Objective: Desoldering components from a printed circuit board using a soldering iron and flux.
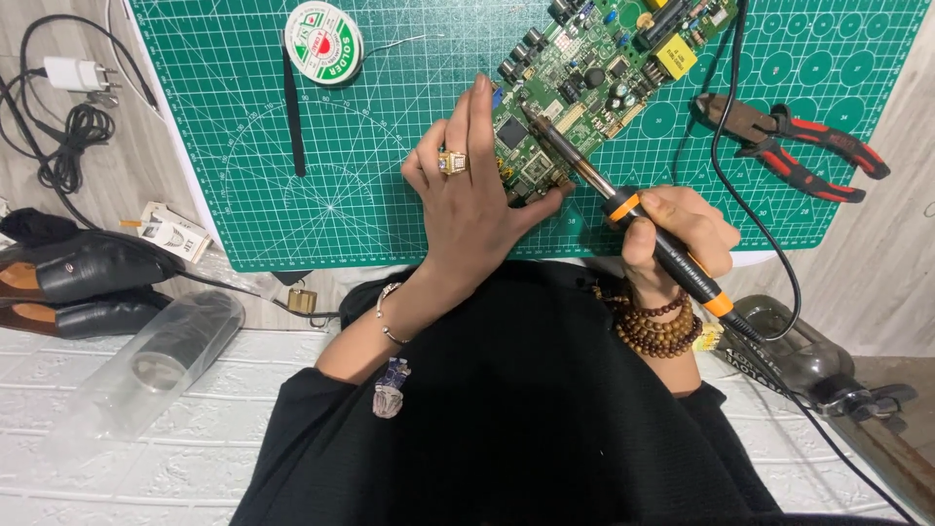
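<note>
Nearest the person, the right hand [682, 234] is closed around the black-and-orange handle of a soldering iron [623, 209], its cord trailing off toward five o'clock. The iron's tip points toward ten o'clock and rests on the near corner of the green circuit board [584, 78]. The left hand [467, 195] lies flat with fingers spread, pressing that corner down against the green cutting mat [292, 146] on the counter. The step in hand looks like heating a joint; the next move likely calls for a steady tip and fresh solder. Farther off, a solder spool [323, 43] sits at eleven o'clock, and red-handled pliers [794, 146] lie at two o'clock.
</note>
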